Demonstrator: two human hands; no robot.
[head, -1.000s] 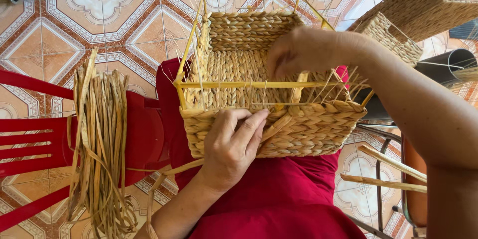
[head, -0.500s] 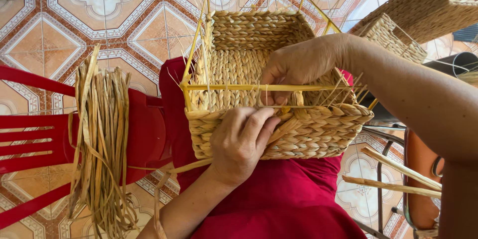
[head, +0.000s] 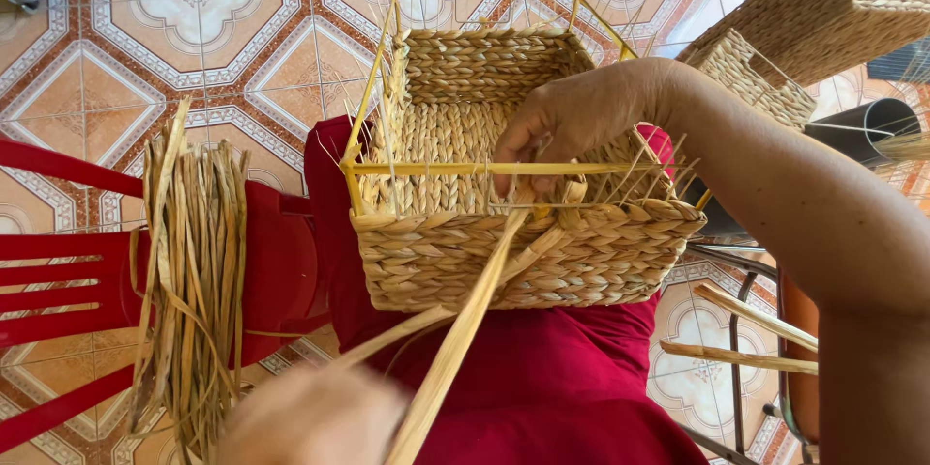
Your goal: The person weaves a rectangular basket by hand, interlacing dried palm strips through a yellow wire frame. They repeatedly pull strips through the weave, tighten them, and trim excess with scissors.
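From the head camera, looking down, a half-woven basket (head: 513,232) rests on the person's lap over red cloth (head: 572,387). It is square, built of plaited straw-coloured fibre around a thin yellow wire frame (head: 484,168), with bare spokes bristling above the finished rows. The right hand (head: 581,121) reaches over the near rim, its fingers (head: 518,160) pinched shut on the top end of a long flat weaving strand (head: 465,329). That strand runs from just below those fingers, across the basket's front wall, down towards the left hand (head: 310,421) at the bottom edge. That hand is blurred, and I cannot tell whether it is closed on the strand or only beside it.

The strand looks light, dry and pliable, likely to crease or split if bent sharply; it seems best held close to the weave. The basket itself seems light and fairly stiff, best steadied by its rim.

Left of the left hand, a bundle of loose fibre (head: 194,271) lies on a red plastic chair (head: 68,262). Beyond the right arm stand other woven baskets (head: 823,10) on the tiled floor (head: 194,0).
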